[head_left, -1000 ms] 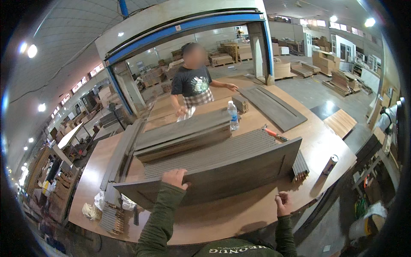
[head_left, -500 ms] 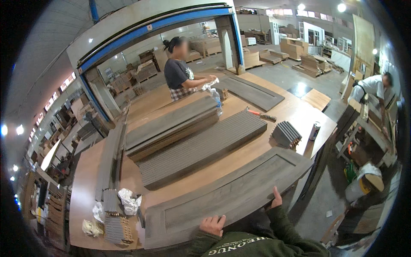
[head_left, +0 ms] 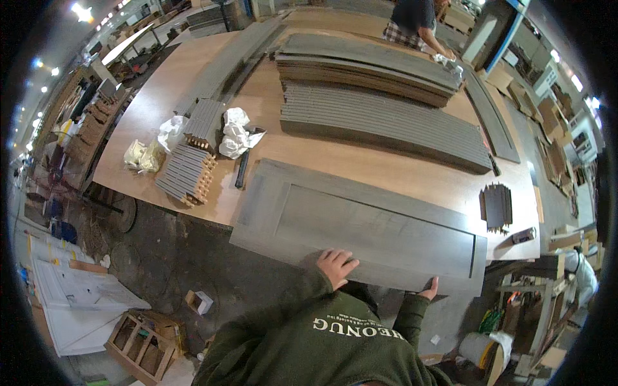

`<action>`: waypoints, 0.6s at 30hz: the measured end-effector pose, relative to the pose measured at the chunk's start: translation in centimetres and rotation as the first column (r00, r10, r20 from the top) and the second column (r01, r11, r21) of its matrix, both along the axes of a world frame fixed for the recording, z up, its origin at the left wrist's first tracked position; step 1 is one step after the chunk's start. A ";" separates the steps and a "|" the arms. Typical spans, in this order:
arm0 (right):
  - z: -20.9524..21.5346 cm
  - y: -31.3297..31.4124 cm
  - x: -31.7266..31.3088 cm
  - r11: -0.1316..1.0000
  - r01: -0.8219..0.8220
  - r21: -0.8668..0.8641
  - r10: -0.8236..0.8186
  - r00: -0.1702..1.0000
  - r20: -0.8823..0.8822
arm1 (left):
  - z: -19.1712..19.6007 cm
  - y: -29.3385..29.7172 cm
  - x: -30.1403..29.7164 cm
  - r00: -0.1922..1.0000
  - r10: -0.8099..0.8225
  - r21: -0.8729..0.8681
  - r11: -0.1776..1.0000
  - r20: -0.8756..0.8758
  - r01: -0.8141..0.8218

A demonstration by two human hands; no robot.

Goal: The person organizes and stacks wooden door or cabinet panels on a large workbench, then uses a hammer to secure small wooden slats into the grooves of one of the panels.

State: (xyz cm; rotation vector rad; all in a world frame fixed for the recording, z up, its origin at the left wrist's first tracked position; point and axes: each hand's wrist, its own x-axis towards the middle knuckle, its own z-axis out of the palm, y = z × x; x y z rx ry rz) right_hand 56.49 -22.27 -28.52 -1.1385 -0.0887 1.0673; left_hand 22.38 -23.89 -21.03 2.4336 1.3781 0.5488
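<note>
A long grey door panel (head_left: 373, 222) with a recessed middle lies along the table's near side, its near edge sticking out past the tabletop. My left hand (head_left: 336, 267) rests over that edge near its middle, fingers on the top face and the thumb side toward the right. Farther right, my right hand (head_left: 430, 288) grips the same edge, thumb up on the face and the other fingers hidden underneath. Beyond the panel stand a row of grey panels on edge (head_left: 380, 122) and a flat stack of grey panels (head_left: 367, 61).
On the wooden table (head_left: 257, 154), bundled grey strips (head_left: 185, 174), crumpled white wrapping (head_left: 237, 133) and a dark bar (head_left: 242, 169) lie left. A small stack of grey pieces (head_left: 496, 207) and a can (head_left: 523, 236) sit right. A co-worker (head_left: 412, 26) stands across.
My view has swung left and down, so the table and co-worker sit higher and farther right in it. Both hands stay on the panel's near edge.
</note>
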 end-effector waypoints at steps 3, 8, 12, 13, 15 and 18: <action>1.4 0.3 -1.7 0.999 0.029 0.024 -0.028 0.999 -0.038 | 2.5 0.7 -2.0 0.999 0.027 -0.135 0.991 0.041 -0.022; 1.7 0.0 -1.5 0.994 0.112 0.010 -0.113 0.989 0.097 | 3.3 6.6 -3.6 0.979 0.100 -0.041 0.995 0.175 -0.095; -2.4 0.4 -1.2 0.992 0.121 -0.044 -0.117 0.989 0.086 | 3.3 13.0 -4.7 0.976 0.162 0.087 0.981 0.149 -0.176; -0.4 0.6 -2.0 0.979 0.163 -0.119 -0.147 0.980 0.130 | 2.8 14.9 -4.7 0.977 0.172 0.112 0.976 0.127 -0.186; -1.2 -0.3 -0.6 0.984 0.138 -0.112 -0.130 0.989 0.076 | 3.2 17.9 -2.7 0.986 0.160 0.113 0.980 0.052 -0.165; -4.8 0.4 -1.3 0.994 0.092 0.053 -0.078 0.972 -0.223 | 2.3 22.4 -2.6 0.985 0.148 -0.008 0.989 -0.092 -0.149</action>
